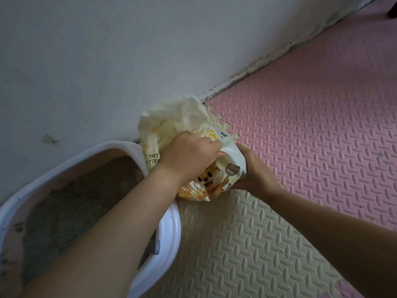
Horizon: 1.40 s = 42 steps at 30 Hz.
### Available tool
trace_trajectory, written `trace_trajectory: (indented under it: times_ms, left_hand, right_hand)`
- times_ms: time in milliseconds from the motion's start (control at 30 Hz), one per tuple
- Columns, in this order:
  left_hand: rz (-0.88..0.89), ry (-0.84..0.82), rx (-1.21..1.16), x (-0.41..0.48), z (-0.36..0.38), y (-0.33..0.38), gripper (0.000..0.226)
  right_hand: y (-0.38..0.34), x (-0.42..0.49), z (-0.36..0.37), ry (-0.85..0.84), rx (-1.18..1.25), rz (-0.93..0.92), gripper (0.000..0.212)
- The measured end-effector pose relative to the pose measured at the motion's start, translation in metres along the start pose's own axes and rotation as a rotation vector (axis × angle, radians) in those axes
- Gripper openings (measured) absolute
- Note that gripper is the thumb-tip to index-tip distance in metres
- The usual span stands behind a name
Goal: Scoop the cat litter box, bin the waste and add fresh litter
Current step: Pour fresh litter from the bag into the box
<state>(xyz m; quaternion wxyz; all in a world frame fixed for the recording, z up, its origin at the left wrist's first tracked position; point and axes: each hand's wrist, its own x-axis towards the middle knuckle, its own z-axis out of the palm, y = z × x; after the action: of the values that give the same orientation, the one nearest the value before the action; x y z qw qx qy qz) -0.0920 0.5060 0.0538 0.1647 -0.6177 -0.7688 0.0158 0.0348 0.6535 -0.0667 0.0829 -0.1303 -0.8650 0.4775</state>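
Note:
A cream and orange bag of cat litter [182, 117], printed with a cartoon cat, stands against the wall next to the litter box. My left hand [191, 153] grips the crumpled top part of the bag from above. My right hand [255, 168] holds the bag's right side near its base, fingers wrapped round it. The white litter box [169, 235] lies at the lower left, with grey litter [81, 201] inside. My left forearm crosses above the box and hides part of it.
The grey wall [107, 61] runs diagonally behind the bag and box. Pink foam floor tiles [311, 125] spread to the right, and cream foam tiles [236, 244] cover the floor in front. A small grey object sits at the box's right inner edge [155, 247].

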Motion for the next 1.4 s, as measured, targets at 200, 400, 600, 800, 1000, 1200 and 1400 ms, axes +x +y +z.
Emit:
trace_trajectory:
  times_ms: [200,400,600,800,1000,1200,1400]
  left_hand:
    - [0.068,0.102,0.045,-0.005,-0.031,-0.012,0.034]
    - [0.033,0.186,0.078,-0.020,-0.065,-0.033,0.037]
    - [0.028,0.241,0.074,-0.042,-0.086,-0.049,0.039]
    - [-0.005,0.308,0.024,-0.060,-0.101,-0.054,0.039]
    - [-0.089,0.396,-0.045,-0.066,-0.112,-0.051,0.038]
    - [-0.175,0.464,-0.144,-0.083,-0.120,-0.052,0.035]
    - [-0.232,0.532,-0.193,-0.102,-0.124,-0.060,0.037]
  right_hand:
    - [-0.015,-0.011,0.000,0.043,0.066,0.048,0.100]
    - [-0.060,-0.012,-0.023,0.116,-0.042,-0.051,0.087]
    - [-0.096,-0.019,-0.042,0.143,-0.250,-0.176,0.069]
    - [-0.142,-0.020,-0.072,0.045,-0.563,-0.346,0.039]
    - [-0.198,-0.023,-0.095,-0.092,-0.790,-0.325,0.028]
    - [-0.253,-0.020,-0.104,-0.227,-1.056,-0.235,0.008]
    - [-0.298,-0.034,-0.092,-0.214,-1.110,-0.131,0.011]
